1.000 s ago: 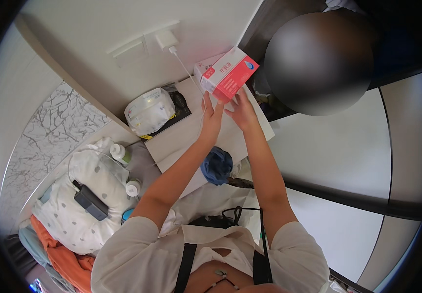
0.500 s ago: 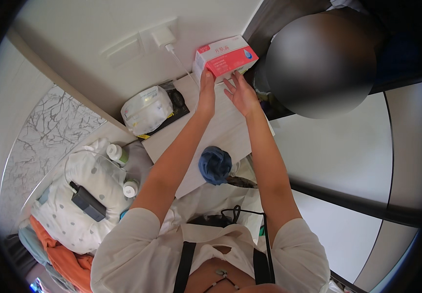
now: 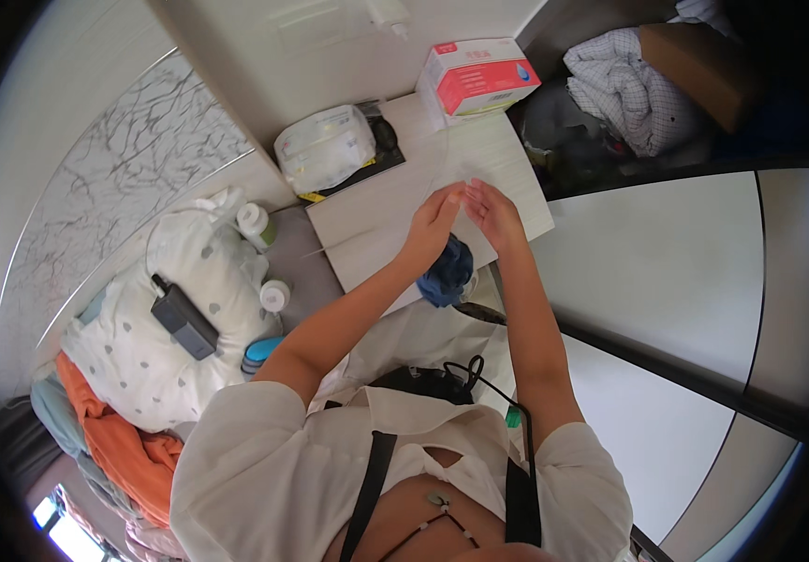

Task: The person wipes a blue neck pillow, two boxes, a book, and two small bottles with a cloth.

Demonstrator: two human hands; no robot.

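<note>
My left hand (image 3: 434, 225) is above the small pale wooden table (image 3: 367, 225), its fingers stretched forward and to the right. Close beside it is my right hand (image 3: 496, 217), with the fingers extended and the two sets of fingertips nearly meeting. Neither hand holds anything I can see. Just below them on the near part of the table lies a crumpled dark blue cloth (image 3: 448, 277), partly covered by my left hand. A red and white carton (image 3: 481, 82) stands at the far end, against the wall, beyond my hands.
Left on the table, a white soft pack (image 3: 326, 150) rests on a black flat package (image 3: 386, 155). A spotted pillow (image 3: 133, 347) carries a black device (image 3: 184, 321); two white bottles (image 3: 255, 225) are near it. On the right are white panels (image 3: 657, 262) and a checked cloth (image 3: 625, 89).
Both hands have left the carton and come back toward me, over the blue cloth. The carton stays at the far end of the table. The whole view has shifted.
</note>
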